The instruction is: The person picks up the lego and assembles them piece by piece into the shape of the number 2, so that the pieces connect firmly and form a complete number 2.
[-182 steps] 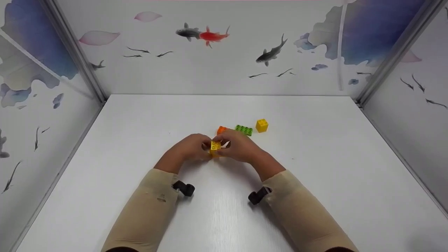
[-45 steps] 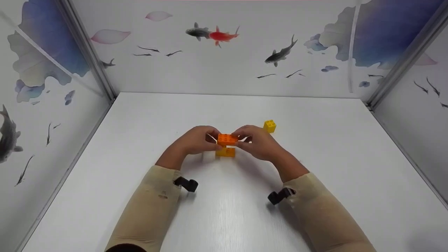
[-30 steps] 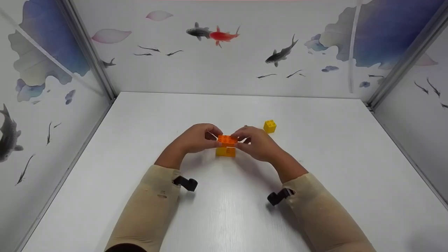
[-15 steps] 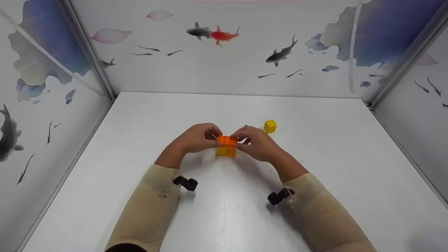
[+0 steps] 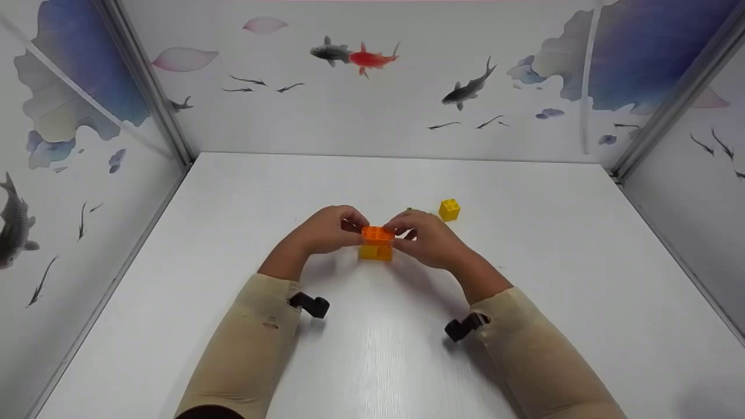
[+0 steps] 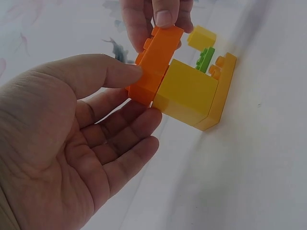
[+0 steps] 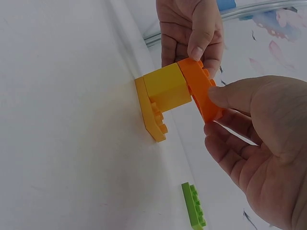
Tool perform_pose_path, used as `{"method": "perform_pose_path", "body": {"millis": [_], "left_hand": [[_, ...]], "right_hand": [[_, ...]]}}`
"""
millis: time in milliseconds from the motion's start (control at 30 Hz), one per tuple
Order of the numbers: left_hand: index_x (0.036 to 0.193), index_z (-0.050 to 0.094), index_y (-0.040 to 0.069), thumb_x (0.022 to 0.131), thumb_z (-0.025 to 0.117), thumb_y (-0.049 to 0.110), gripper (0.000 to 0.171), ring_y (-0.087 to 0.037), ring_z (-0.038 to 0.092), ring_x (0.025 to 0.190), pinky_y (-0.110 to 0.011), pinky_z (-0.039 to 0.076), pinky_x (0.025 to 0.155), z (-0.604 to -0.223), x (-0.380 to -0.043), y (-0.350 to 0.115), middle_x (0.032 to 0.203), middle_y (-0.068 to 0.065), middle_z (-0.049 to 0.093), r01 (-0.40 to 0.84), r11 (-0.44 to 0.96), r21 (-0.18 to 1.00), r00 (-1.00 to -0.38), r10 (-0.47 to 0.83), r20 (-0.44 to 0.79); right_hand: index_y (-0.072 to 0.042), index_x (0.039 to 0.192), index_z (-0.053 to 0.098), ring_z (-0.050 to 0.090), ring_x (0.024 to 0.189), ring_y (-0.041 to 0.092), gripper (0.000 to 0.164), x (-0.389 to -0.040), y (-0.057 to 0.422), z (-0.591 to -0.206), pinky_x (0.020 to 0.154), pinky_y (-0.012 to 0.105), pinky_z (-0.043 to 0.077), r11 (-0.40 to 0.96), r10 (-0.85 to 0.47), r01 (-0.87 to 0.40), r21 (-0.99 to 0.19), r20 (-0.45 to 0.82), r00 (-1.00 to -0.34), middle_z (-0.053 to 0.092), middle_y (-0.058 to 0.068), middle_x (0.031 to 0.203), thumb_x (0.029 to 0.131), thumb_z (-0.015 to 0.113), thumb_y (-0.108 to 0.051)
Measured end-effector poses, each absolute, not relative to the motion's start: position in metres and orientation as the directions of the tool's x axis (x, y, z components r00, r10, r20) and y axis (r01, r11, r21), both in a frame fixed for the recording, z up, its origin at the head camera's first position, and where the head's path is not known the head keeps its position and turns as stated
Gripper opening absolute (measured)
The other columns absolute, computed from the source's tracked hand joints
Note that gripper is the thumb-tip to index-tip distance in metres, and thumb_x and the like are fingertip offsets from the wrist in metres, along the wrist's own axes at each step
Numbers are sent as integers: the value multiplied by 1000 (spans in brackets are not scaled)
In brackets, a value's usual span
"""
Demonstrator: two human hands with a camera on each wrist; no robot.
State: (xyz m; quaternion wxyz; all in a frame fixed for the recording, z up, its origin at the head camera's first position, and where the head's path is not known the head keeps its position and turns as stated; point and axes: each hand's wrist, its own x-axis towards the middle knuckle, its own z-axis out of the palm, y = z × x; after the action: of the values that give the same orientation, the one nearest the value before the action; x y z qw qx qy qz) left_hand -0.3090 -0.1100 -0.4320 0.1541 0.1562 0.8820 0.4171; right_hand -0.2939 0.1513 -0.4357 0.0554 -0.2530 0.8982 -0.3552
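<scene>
In the head view my left hand (image 5: 323,233) and right hand (image 5: 429,240) pinch opposite ends of an orange studded toy brick (image 5: 378,235). It lies across the top of a yellow block (image 6: 187,91), studs facing up. Underneath, a flat amber brick (image 7: 146,110) rests on the table, with the yellow block over one end and bare studs at the other. The orange brick overhangs that bare end, as the right wrist view shows. My left thumb presses the orange brick's side, fingertips close by the yellow block.
On the white table (image 5: 372,349), a second yellow block (image 5: 449,209) stands behind my right hand. A flat green brick (image 7: 193,206) lies near it, mostly hidden by that hand in the head view. Patterned panels (image 5: 372,105) enclose the table at the back and sides.
Earlier my hands held the yellow block while the orange brick lay behind. Since then the orange brick has come into both hands and sunk onto the yellow block. Over the last half second little moves.
</scene>
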Motion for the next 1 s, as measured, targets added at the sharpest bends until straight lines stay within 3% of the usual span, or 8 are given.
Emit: {"method": "perform_pose_path", "body": {"millis": [467,700,1000], "left_hand": [[124,72,23,95,81,29,31,-22,67,119,-41,56,112,-431,-310,-108,125,1,71,104,618,779,-907,381,-181],[124,71,22,96,80,28,31,-22,66,117,-40,56,111,-432,-309,-108,124,1,71,136,630,765,-906,391,-161],[124,71,20,96,78,26,30,-22,65,117,-40,57,110,-432,-309,-109,124,0,71,173,613,771,-900,416,-130]], "right_hand": [[-26,125,78,68,115,18,25,-297,155,-437,105,40,60,628,-469,-374,-683,52,-882,73,-7,123,101,75,-19],[-21,134,74,67,122,23,31,-308,173,-434,111,46,56,645,-352,-267,-716,32,-935,71,0,135,103,72,-29],[-22,135,72,66,123,27,32,-326,208,-435,104,46,59,628,-163,-125,-768,27,-986,70,4,134,104,71,-30]]}}
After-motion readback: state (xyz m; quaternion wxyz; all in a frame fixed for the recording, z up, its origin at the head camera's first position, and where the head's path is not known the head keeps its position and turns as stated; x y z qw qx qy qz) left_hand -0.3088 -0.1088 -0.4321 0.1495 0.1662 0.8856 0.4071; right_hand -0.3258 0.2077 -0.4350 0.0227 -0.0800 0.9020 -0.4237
